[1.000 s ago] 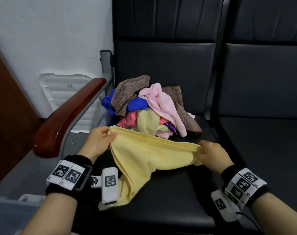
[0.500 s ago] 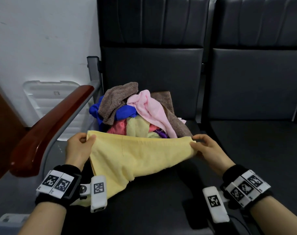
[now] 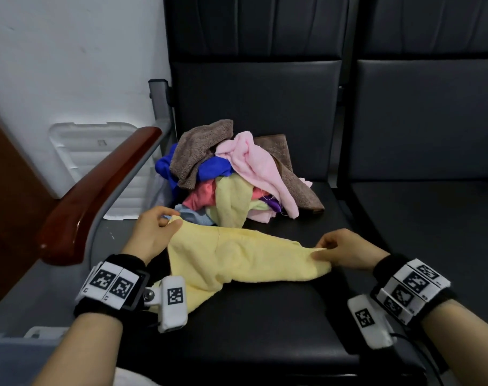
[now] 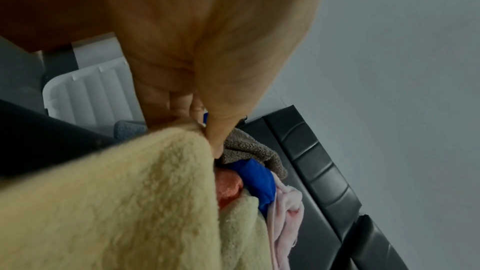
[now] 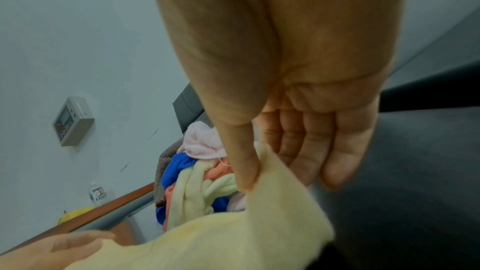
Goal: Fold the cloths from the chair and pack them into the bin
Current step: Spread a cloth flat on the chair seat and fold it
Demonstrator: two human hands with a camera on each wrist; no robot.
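Low in the frame, the yellow cloth (image 3: 237, 257) lies spread on the seat (image 3: 265, 324), its long axis running left to right between both hands. The left hand (image 3: 151, 235) pinches the upper-left corner; the right hand (image 3: 346, 250) pinches the right end, thumb on top. Each hand is equally near its own corner. Beyond, at centre frame, the pile (image 3: 231, 174) waits. A white lid (image 3: 98, 151) leans against the wall, upper left.
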